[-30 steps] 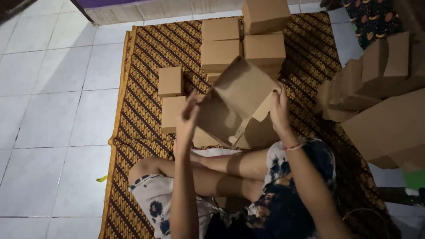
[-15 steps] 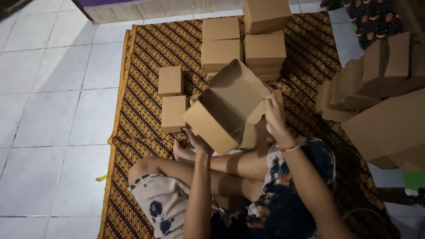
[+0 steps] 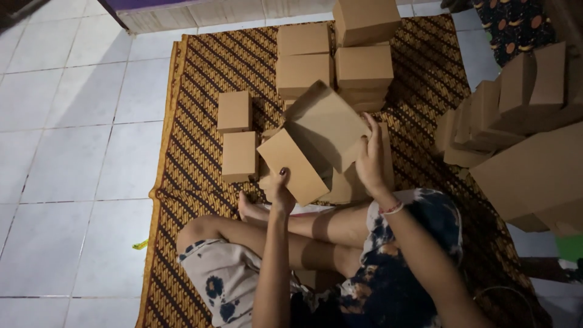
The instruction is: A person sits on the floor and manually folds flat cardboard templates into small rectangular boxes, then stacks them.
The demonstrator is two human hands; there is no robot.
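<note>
I hold a brown cardboard box (image 3: 316, 143) in front of my crossed legs, tilted, with its lid flap raised. My left hand (image 3: 280, 189) grips its lower front corner from below. My right hand (image 3: 370, 159) presses on the right side of the lid. Under the box, flat cardboard pieces (image 3: 352, 185) lie on the mat, partly hidden.
A patterned brown mat (image 3: 194, 152) covers the white tiled floor (image 3: 67, 170). Two closed boxes (image 3: 237, 136) lie to the left. Stacks of finished boxes (image 3: 340, 58) stand behind. More boxes (image 3: 522, 121) are piled at the right. My legs (image 3: 285, 234) are crossed below.
The box went from a half-folded sheet held up by both hands to a formed box. My left hand dropped to its lower corner and my right hand moved onto the lid.
</note>
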